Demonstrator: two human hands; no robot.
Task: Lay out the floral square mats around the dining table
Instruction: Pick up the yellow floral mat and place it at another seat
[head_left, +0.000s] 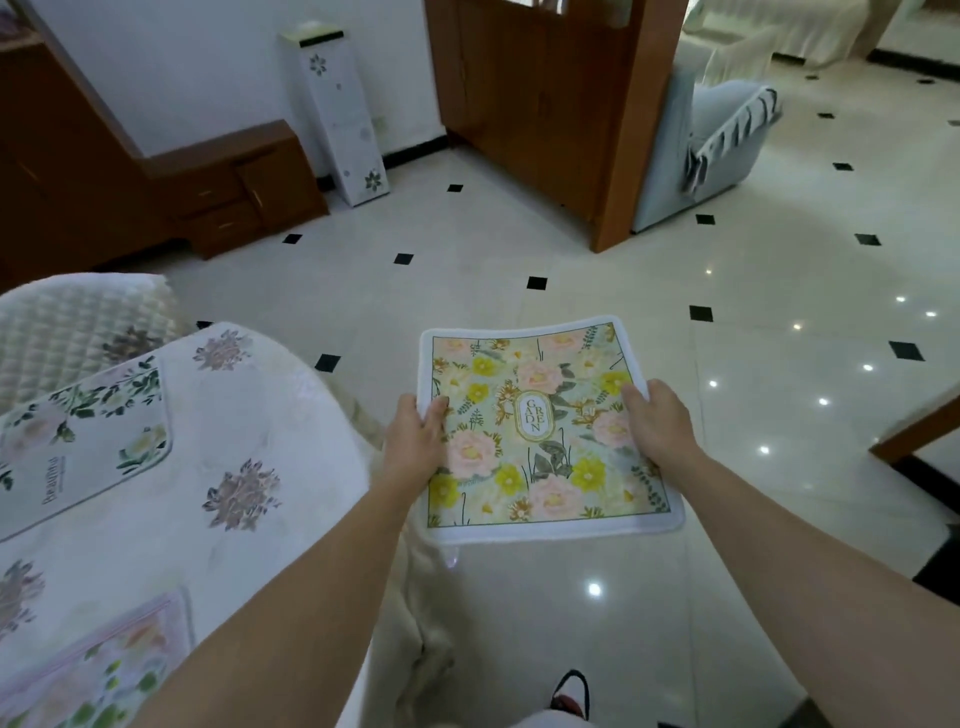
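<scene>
Glossy tiled floor, black diamond insets; white floral-cloth dining table at left. Three floral mats: two flat on table, far mat and near mat; third mat held level over floor, beside table. Two hands: left hand grips its left edge, right hand its right edge.

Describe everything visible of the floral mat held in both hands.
The mat is square, round-cornered, soft-looking, white-bordered, printed with pink and yellow flowers round an oval GARDEN label. It is held nearly flat, face up, above the tiled floor; the left hand grips its left edge, the right hand its right edge.
</scene>
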